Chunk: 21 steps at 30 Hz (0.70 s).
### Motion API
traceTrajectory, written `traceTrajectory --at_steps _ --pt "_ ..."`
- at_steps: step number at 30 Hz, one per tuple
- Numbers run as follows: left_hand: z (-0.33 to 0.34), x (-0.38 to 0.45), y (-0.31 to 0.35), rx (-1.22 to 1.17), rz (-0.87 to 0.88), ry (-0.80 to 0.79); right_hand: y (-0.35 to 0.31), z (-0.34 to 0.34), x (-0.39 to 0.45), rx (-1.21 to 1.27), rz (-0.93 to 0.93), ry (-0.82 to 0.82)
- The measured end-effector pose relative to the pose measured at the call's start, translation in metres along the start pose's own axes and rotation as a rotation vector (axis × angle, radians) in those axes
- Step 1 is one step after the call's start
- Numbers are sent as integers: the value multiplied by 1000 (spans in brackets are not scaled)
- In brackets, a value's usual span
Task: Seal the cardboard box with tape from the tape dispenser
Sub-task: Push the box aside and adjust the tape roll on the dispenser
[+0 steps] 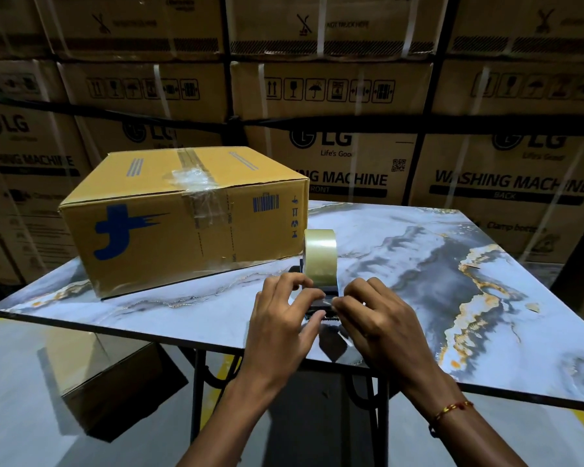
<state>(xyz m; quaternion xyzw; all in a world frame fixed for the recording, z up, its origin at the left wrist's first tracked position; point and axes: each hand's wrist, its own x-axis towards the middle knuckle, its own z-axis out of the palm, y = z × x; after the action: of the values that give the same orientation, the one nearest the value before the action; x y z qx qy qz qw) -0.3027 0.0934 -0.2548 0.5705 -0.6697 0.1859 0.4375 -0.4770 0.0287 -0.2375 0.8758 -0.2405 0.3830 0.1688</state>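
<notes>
cardboard box (182, 217): on the far left part of the marbled table (418, 251), flaps down, crumpled clear tape already across its top seam and down the near face.
tape dispenser (321, 284): stands on the table just right of the box's near corner, clear roll upright.
left hand (280, 328): fingertips pinched on the dispenser's front end, beside the toothed blade.
right hand (378, 328): thumb and forefinger pinched together on the tape end at the blade; red thread bracelet (452, 411) on the wrist.
background: stacked washing machine cartons (344, 106).
</notes>
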Motion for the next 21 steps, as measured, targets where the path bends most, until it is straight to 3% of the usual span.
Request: traceTrajectory --at_steps 9,21 --pt "-3 12 -5 149 193 9 -1 1 1 4 -5 40" --pt "-10 -2 -20 110 194 15 -1 2 0 34 7 30"
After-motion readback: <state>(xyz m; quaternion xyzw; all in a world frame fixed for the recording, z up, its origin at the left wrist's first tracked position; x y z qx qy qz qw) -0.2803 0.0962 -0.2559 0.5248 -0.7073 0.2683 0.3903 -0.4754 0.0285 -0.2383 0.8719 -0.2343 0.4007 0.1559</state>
